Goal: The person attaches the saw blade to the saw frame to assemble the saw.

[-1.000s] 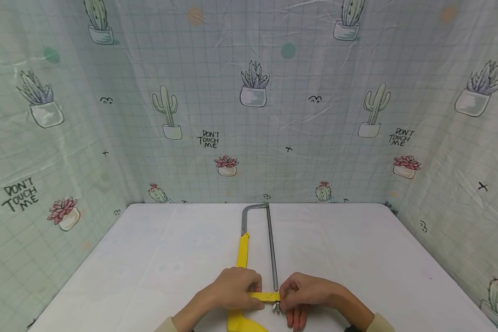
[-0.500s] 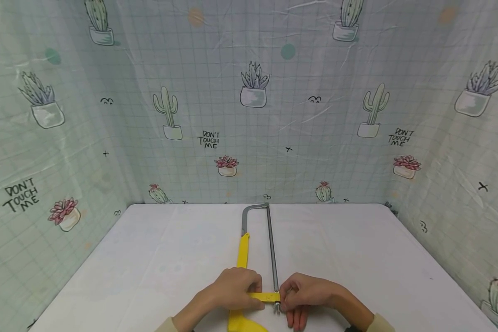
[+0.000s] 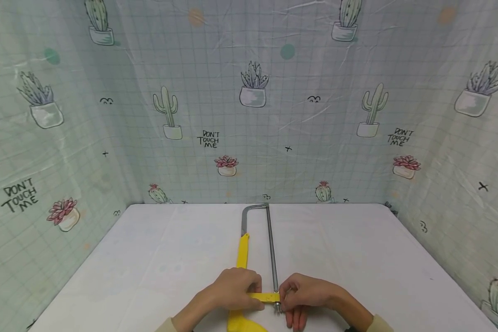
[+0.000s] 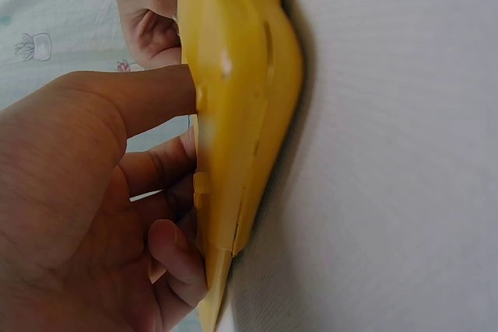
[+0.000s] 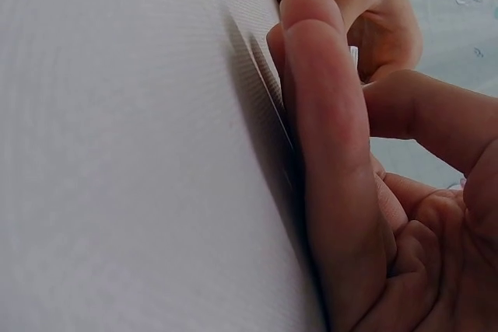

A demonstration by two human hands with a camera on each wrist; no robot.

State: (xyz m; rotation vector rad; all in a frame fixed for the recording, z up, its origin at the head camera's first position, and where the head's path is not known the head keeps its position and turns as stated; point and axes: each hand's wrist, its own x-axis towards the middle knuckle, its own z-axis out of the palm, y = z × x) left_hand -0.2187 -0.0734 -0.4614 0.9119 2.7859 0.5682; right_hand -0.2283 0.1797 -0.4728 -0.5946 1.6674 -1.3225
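Note:
A hacksaw (image 3: 242, 252) with a yellow handle and grey front frame lies on the white table, its blade (image 3: 272, 251) along the right side. My left hand (image 3: 235, 288) grips the yellow frame by the short crossbar (image 3: 267, 297); in the left wrist view, its thumb and fingers press against the yellow handle (image 4: 241, 75). At the crossbar's right end, thumb and fingertips of my right hand (image 3: 309, 293) pinch at the small metal wing nut (image 3: 277, 307). In the right wrist view, the fingers (image 5: 334, 114) hide the nut.
The white tabletop (image 3: 348, 249) extends to both sides of the saw. A cloth with cactus prints (image 3: 290, 124) hangs behind the table and along both sides.
The wing nut's wings sit at a slightly different angle than before. Both hands and the hacksaw stay in nearly the same place.

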